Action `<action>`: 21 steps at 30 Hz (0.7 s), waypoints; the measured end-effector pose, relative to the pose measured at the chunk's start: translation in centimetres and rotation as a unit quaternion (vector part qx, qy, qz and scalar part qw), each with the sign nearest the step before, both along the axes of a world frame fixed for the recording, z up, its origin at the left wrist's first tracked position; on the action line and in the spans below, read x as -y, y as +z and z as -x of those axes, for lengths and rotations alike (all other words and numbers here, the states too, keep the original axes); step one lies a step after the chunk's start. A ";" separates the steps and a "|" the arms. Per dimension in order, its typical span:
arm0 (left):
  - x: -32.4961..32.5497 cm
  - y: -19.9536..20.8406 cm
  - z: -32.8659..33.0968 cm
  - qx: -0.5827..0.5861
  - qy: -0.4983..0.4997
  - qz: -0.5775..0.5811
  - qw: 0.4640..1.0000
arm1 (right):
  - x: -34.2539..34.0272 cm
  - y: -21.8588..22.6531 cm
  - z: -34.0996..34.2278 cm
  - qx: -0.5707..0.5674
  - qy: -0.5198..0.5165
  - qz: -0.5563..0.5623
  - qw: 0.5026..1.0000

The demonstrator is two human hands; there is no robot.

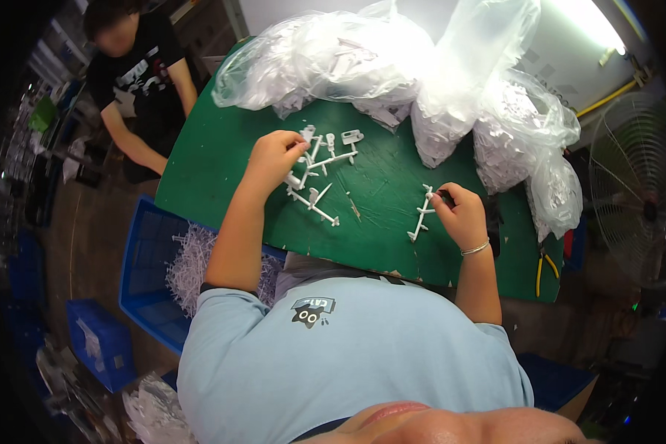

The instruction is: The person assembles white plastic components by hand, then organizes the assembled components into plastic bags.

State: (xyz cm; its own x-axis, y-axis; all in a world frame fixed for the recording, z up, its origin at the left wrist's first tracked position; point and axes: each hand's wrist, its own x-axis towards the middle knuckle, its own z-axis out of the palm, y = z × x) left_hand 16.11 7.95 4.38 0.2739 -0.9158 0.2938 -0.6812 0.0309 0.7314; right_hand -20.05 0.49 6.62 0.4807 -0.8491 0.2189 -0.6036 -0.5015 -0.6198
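My left hand (275, 157) is above the left part of the green table, its thumb and fingertips closed at the upper left of a white plastic sprue (331, 160). Small moulded parts stay attached to the sprue's branches, among them a boxy one with an opening. Just below that hand lies another sprue branch (314, 206), which may be part of the same piece. Farther right, my right hand (462, 214) pinches a short white sprue runner (422, 214) with stubby side pegs. The runner slants down toward the table's near edge.
Clear bags of white parts (348, 59) line the far side of the green table (377, 214). Yellow-handled pliers (546, 270) lie at the right edge. A blue crate (144, 274) of white sprue scraps stands at left. A fan (636, 192) is right; another person (137, 81) sits far left.
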 end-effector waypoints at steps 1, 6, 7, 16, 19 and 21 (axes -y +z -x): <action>0.0 0.0 -0.2 -0.015 0.016 0.003 1.000 | -0.1 0.4 0.8 -0.023 -0.019 0.006 1.000; -1.3 -0.6 -2.1 -0.195 0.063 0.015 0.979 | 1.5 2.4 7.2 -0.223 -0.136 0.019 0.965; -1.5 -0.9 -1.8 -0.191 0.051 0.005 0.980 | 1.6 2.6 8.2 -0.281 -0.127 -0.030 0.951; 0.8 -2.4 -0.8 -0.347 0.071 0.216 0.910 | 0.9 1.3 5.9 -0.081 -0.088 -0.059 0.991; 1.0 -1.7 -1.5 -0.431 0.064 0.268 0.859 | 1.1 0.2 3.7 -0.032 -0.025 -0.040 0.998; 0.4 -1.2 -1.5 -0.489 0.086 0.271 0.825 | 1.0 0.3 2.4 -0.017 0.003 -0.033 0.999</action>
